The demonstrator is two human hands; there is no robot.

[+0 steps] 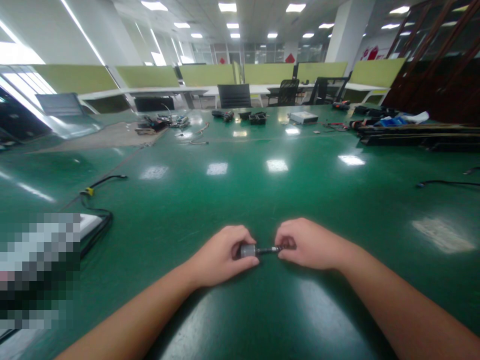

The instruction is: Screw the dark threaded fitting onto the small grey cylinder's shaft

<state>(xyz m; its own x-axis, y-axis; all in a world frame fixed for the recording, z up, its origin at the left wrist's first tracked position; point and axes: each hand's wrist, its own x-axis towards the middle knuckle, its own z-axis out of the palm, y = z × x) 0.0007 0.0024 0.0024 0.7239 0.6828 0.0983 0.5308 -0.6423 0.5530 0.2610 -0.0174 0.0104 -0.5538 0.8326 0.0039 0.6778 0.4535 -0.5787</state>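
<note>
A small tool with a grey cylindrical body [248, 250] and a thin dark metal shaft [267, 250] lies level, low over the green table [225, 200]. My left hand [225, 255] is closed round the grey body, thumb at the near side and fingers at the far side. At the shaft's right end, my right hand [305, 244] pinches the dark tip between thumb and fingers. Part of that tip is hidden by the fingers. A short stretch of shaft shows between the two hands.
Black cables [98, 230] and a blurred-out device [37, 260] are at the left. Along the far edge sit electronic parts [165, 121], dark tools [223, 115] and a silver box [303, 117]. Long dark strips [412, 136] are stacked at the far right, with a cable [446, 183] nearer.
</note>
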